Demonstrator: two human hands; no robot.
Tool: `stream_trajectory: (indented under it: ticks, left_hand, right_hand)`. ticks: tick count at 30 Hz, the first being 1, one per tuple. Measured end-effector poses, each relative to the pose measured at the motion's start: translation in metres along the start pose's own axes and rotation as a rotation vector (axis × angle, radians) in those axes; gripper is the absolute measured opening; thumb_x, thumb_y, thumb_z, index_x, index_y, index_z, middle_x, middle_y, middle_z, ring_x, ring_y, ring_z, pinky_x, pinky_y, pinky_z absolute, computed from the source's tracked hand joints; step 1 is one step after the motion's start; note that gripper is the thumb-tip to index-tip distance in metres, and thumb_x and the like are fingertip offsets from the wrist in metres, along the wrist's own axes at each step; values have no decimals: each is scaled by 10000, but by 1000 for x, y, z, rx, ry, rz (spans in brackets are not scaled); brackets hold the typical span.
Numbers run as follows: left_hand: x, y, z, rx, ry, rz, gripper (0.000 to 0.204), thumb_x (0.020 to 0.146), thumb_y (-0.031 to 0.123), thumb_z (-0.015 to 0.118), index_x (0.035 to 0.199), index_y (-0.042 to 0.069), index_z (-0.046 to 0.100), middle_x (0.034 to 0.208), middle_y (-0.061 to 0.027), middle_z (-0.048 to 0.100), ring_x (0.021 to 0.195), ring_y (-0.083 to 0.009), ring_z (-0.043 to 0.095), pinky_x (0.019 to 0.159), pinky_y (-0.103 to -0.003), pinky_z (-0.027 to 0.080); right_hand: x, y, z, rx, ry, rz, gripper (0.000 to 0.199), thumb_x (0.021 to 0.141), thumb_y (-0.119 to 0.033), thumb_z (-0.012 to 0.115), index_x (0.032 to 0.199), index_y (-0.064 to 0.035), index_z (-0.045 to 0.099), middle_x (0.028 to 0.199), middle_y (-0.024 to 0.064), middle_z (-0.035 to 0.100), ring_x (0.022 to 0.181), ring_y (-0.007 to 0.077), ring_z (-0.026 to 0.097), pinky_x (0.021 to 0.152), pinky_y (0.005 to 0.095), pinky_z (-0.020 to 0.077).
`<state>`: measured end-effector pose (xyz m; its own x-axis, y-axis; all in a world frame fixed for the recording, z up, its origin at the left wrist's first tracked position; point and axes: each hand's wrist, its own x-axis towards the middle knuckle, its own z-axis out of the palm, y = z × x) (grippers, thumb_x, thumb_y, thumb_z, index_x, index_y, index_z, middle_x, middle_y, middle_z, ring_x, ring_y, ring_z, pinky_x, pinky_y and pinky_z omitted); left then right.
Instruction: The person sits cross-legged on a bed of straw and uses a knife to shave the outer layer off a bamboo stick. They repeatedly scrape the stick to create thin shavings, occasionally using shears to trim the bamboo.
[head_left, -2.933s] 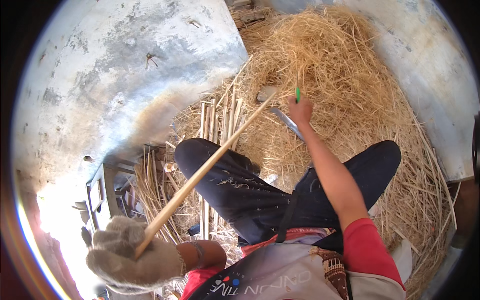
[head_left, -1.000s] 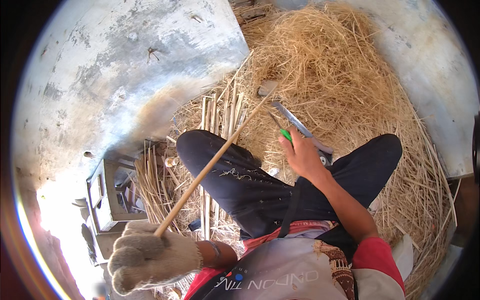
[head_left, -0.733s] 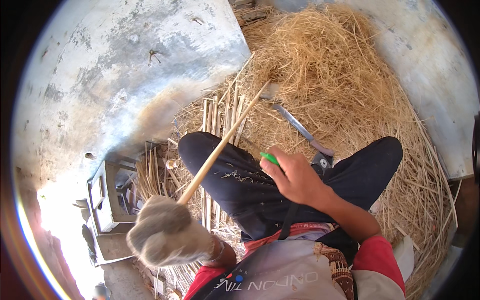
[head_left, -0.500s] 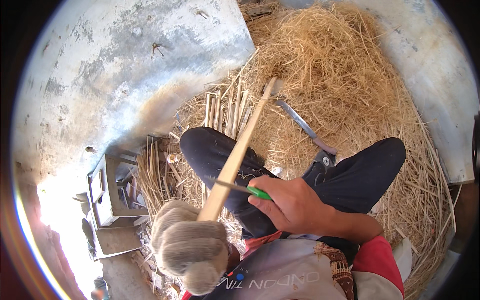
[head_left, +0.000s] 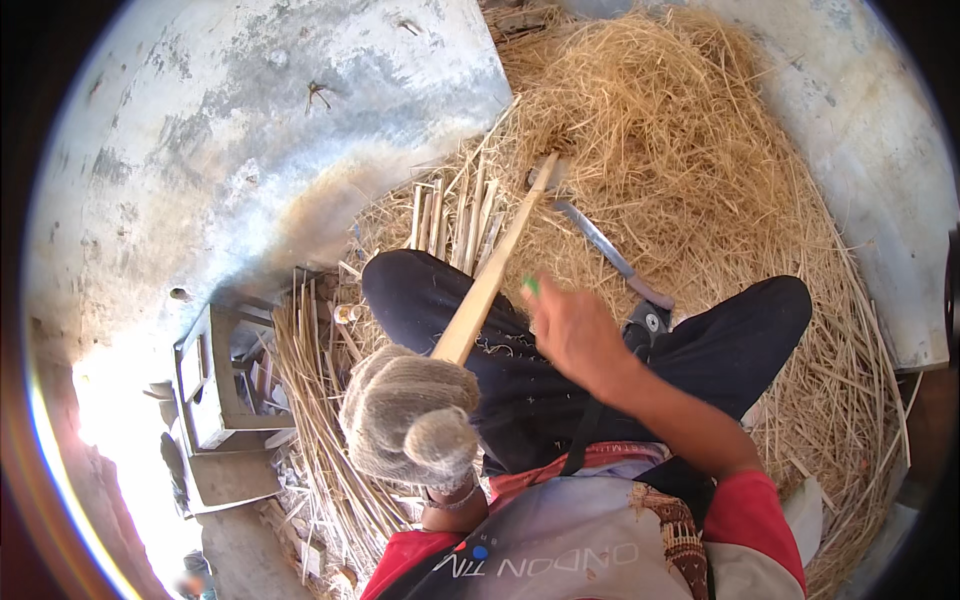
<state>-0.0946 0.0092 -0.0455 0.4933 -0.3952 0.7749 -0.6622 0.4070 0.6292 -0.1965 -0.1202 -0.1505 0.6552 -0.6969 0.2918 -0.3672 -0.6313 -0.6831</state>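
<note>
My left hand (head_left: 410, 420), in a thick grey knitted glove, is closed round the near end of a long pale bamboo strip (head_left: 495, 275). The strip slants up and away across my left leg toward the straw. My right hand (head_left: 582, 335), bare and slightly blurred, is closed on a knife whose green handle (head_left: 531, 286) pokes out by the thumb. It is held above my lap, to the right of the strip and apart from it. In the head view the knife's blade cannot be made out.
Fine straw-like shavings (head_left: 650, 110) are heaped beyond my crossed legs. A curved blade with a brownish handle (head_left: 600, 240) lies on them. Split sticks (head_left: 460, 225) stand beyond my left knee. At the left are a broken wooden frame (head_left: 215, 380), a bundle of thin strips (head_left: 310, 360) and a weathered wall (head_left: 250, 130).
My right hand with the knife has moved away from me along the strip and off it. My gloved left hand has shifted up and right, still gripping the bamboo strip.
</note>
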Motion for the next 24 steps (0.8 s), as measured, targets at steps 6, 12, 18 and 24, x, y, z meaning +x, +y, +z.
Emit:
stream_trajectory:
  ticks: [6, 12, 18, 24]
  left_hand:
    - [-9, -2, 1, 304, 249, -70, 463, 918, 441, 664, 770, 9, 584, 618, -99, 604, 526, -213, 587, 559, -358, 488]
    - [-1, 1, 16, 123, 339, -238, 589, 948, 550, 585, 910, -36, 545, 684, -88, 585, 564, -190, 610, 408, -268, 462]
    - [-6, -10, 9, 228, 427, -220, 614, 938, 565, 593, 962, -46, 546, 759, -112, 594, 596, -201, 627, 445, -280, 499]
    - [1, -12, 10, 220, 417, -256, 645, 929, 581, 602, 1014, -56, 546, 835, -137, 603, 628, -213, 645, 483, -291, 536]
  right_hand:
    - [2, -18, -6, 136, -38, -99, 214, 999, -210, 572, 1029, 2, 568, 583, 208, 580, 524, 410, 603, 471, 489, 464]
    - [38, 52, 40, -66, -36, 235, 219, 1001, -216, 574, 1043, -2, 560, 627, 226, 597, 558, 431, 614, 495, 494, 457]
    - [31, 11, 23, 274, -30, -172, 245, 1011, -211, 545, 1090, 21, 547, 627, 258, 600, 604, 445, 640, 565, 516, 499]
    - [44, 138, 84, -117, -77, 297, 261, 1015, -246, 523, 1083, 6, 519, 682, 241, 630, 713, 411, 672, 601, 526, 478]
